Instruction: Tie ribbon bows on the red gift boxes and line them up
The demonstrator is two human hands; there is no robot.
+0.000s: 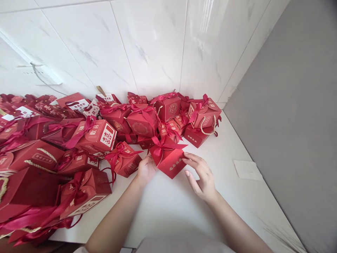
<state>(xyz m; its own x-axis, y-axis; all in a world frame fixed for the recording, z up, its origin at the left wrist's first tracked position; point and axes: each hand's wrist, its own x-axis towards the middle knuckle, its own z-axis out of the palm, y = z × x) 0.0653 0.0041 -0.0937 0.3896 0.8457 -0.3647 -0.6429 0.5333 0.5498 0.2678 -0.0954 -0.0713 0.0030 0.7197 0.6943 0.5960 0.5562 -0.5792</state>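
Observation:
A red gift box (172, 163) with a crimson ribbon bow and small gold lettering sits tilted between my two hands, in front of the pile. My left hand (146, 170) holds its left side, the fingertips partly hidden behind it. At its right edge, my right hand (200, 175) has its fingers stretched out and the thumb apart, fingertips touching or very close to the box. Just left of my left hand lies another ribboned red box (127, 160). Behind the held box, red boxes with bows (143, 121) are stacked along the wall.
Many more red boxes (92, 135) cover the left of the white table (168, 207), some with cream rope handles. A stacked pair with a rope-handled box (206, 114) stands back right. A white slip (247, 170) lies by the grey panel (295, 123). White tiles (155, 45) rise behind.

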